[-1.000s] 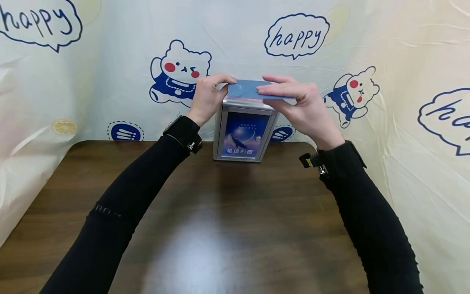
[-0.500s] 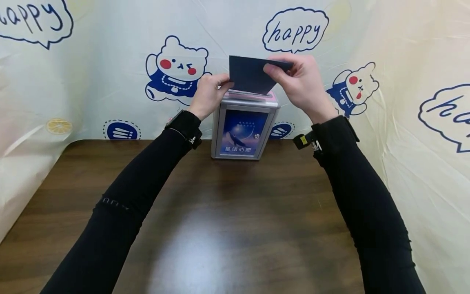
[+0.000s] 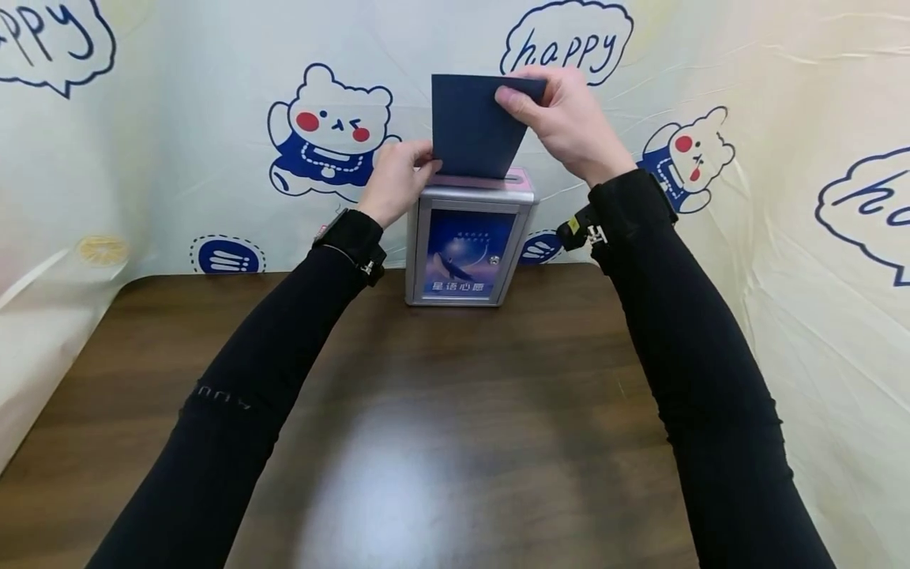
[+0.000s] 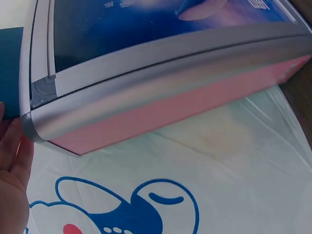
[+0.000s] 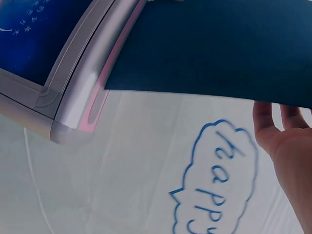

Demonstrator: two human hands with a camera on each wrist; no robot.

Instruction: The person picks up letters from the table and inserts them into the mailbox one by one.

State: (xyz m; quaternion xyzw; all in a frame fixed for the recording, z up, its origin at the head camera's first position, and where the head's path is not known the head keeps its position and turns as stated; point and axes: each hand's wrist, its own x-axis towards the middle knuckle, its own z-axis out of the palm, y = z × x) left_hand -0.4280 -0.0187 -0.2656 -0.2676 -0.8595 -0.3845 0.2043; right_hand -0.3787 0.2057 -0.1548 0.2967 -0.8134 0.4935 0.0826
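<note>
A dark blue card (image 3: pixel 465 126) stands upright over the top of a silver-framed box (image 3: pixel 460 201), its lower edge right at the slot (image 5: pixel 92 109) in the pink lid. My right hand (image 3: pixel 572 122) pinches the card's upper right corner, thumb on the near face. At the lower left edge of the card, my left hand (image 3: pixel 394 180) pinches it between thumb and fingers, close beside the box's top corner. The left wrist view shows only part of that hand (image 4: pixel 12 195) and a strip of the card (image 4: pixel 9 73).
The box has a blue picture panel (image 3: pixel 465 257) with a small lock on its front. It stands at the back of a brown wooden table (image 3: pixel 455 442). Behind it hangs a pale printed cloth (image 3: pixel 213 118) with bears and speech bubbles.
The card has turned from lying flat over the box top to standing upright, exposing the slot's right end. My right hand has risen and changed its hold to a corner pinch.
</note>
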